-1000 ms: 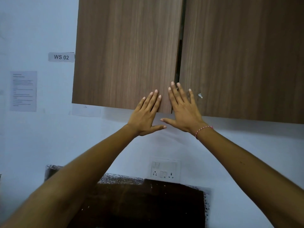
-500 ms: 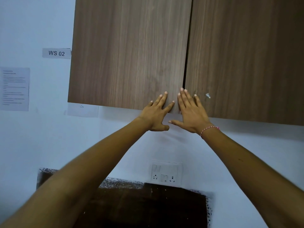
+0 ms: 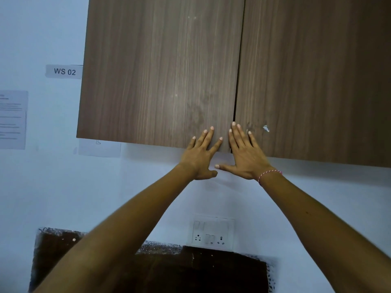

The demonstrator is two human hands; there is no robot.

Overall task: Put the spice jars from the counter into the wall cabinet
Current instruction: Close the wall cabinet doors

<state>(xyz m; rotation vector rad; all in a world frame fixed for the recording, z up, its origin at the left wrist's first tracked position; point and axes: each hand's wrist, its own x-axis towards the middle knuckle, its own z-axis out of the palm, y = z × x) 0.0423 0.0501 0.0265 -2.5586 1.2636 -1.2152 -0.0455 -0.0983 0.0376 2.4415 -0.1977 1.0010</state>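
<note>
Hands of the person are both raised to the wall cabinet [image 3: 232, 70], which hangs on a pale blue wall and has two brown wood-grain doors. The left hand [image 3: 200, 157] lies flat with its fingers [image 3: 208, 137] spread on the lower right corner of the left door [image 3: 158, 77], and it holds nothing. The right hand [image 3: 243, 157] is also flat and wide open, its fingers [image 3: 237, 134] on the lower left corner of the right door [image 3: 317, 81], its thumb pointing to the left under the cabinet edge; it holds nothing too. The two thumbs are very near each other below the cabinet. Both doors look closed, with only a thin dark line between them. A red and white thread bracelet [image 3: 269, 173] is around the right wrist. A small pale mark [image 3: 266, 128] is on the right door just beside the right hand. Left of the cabinet a label [image 3: 64, 71] reads "WS 02", and a printed paper sheet [image 3: 12, 119] is on the wall further left; its text is too small to read. Below the hands a white switch and socket plate [image 3: 211, 233] sits on the wall, above a dark surface [image 3: 201, 269] with a speckled edge. No spice jars are visible anywhere in the view, so I cannot tell where they are.
</note>
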